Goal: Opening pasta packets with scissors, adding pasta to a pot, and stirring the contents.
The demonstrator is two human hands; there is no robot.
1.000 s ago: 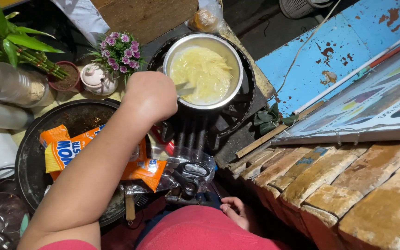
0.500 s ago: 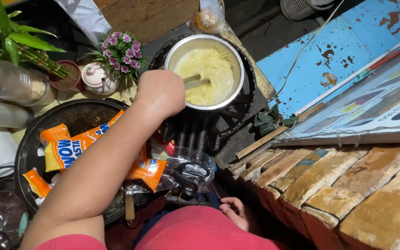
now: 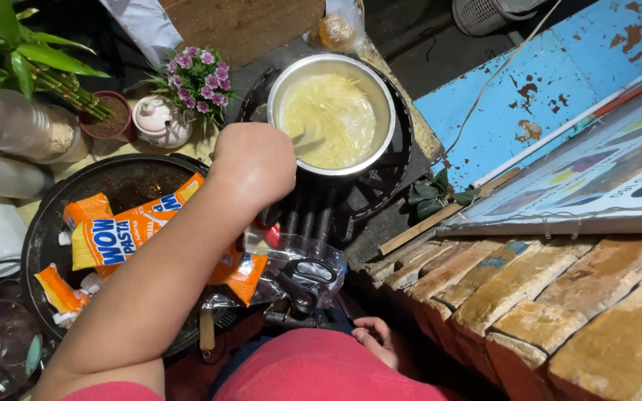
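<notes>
**Steel pot of pale noodles, one hand stirring**

Steel is the pot — one only, round and shiny, standing on a dark burner at the top middle of the view. It is filled with pale yellow noodles in cloudy water. One left hand is closed in a fist just beside the pot's near rim, gripping a utensil whose end dips into the noodles; its handle is hidden inside the fist. One right hand rests low by the lap, half covered, so whether it is curled or spread cannot be told. Three orange packets lie on one black round tray — partly behind the forearm. One pair of scissors sits in clear plastic.
</notes>
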